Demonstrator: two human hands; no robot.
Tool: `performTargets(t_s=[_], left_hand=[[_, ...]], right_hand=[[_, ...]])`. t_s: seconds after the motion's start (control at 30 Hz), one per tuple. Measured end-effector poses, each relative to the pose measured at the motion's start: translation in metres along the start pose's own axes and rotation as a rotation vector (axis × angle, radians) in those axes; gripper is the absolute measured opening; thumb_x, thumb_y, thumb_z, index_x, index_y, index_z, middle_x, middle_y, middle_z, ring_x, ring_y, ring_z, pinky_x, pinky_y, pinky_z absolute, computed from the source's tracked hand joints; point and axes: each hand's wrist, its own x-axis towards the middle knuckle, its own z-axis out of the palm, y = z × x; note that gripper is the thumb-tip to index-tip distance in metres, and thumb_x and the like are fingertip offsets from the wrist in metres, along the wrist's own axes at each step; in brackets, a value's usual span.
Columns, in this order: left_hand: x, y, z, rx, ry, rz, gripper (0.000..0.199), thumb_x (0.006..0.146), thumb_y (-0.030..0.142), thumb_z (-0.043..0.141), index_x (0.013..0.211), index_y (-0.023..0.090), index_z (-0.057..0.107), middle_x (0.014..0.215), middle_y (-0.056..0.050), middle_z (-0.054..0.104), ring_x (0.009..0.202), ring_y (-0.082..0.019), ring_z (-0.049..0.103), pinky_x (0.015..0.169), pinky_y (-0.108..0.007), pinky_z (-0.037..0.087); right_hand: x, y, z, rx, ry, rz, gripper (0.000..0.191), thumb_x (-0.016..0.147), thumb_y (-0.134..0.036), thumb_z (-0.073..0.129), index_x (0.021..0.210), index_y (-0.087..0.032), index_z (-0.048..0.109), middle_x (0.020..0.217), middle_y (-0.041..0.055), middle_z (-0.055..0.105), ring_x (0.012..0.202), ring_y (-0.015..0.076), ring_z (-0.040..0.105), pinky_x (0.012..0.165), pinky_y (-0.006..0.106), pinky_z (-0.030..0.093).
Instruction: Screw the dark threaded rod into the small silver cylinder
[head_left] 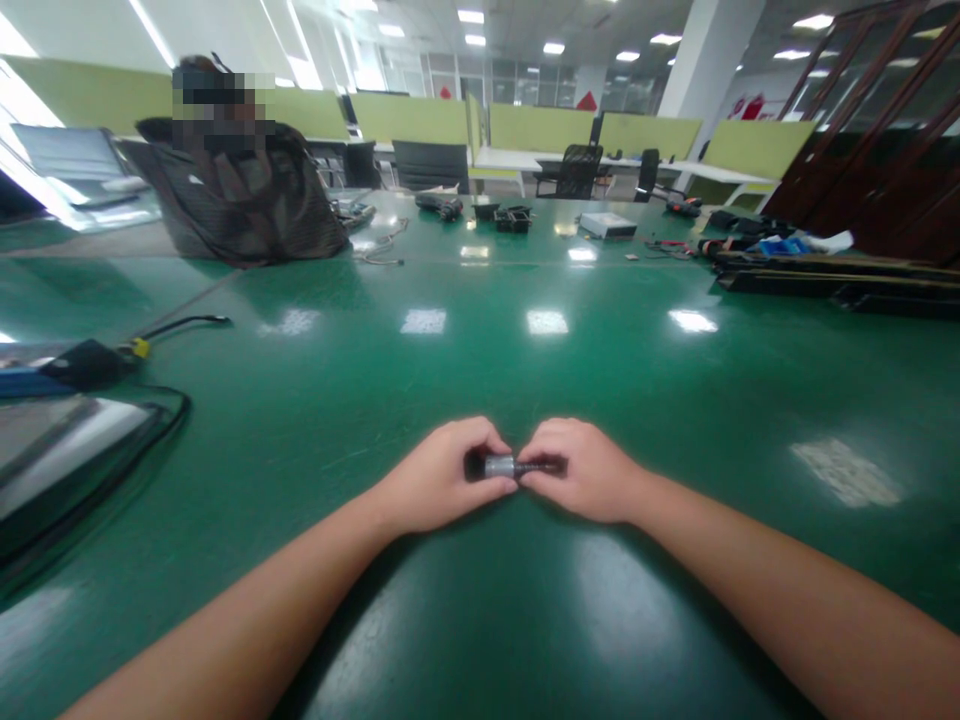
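In the middle of the head view, my left hand (439,478) is curled around a short silver cylinder (499,467), whose left end is dark inside the grip. A thin dark rod (536,467), ribbed like a screw thread, runs rightward from the cylinder. My right hand (581,468) closes on this rod between thumb and fingers. Both pieces lie in one line, level, low over the green tabletop (480,370). Fingers cover the outer ends, and I cannot tell whether cylinder and rod are joined.
At left lie a flat grey-white item (67,440) and a dark cable (184,405). A big dark bag (247,200) stands at the far left, with a person partly visible behind it. Small gear and a white box (606,225) line the back; long black bars (840,280) lie right.
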Motion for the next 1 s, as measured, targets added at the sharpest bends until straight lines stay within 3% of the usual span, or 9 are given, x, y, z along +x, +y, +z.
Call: performTargets(t_s=[1.0], left_hand=[[-0.0009,0.0006,-0.0007,-0.024,0.000,0.001,0.019,0.083,0.032,0.077,0.094,0.020,0.067,0.093,-0.002,0.071,0.083,-0.019,0.065,0.076,-0.030,0.048]], right_hand=[[-0.0015,0.0014,-0.0058,-0.008,-0.011,0.032,0.007,0.078,-0.015,0.072,0.084,-0.019,0.074,0.081,0.0020,0.073,0.076,0.0162,0.064,0.075,0.030,0.045]])
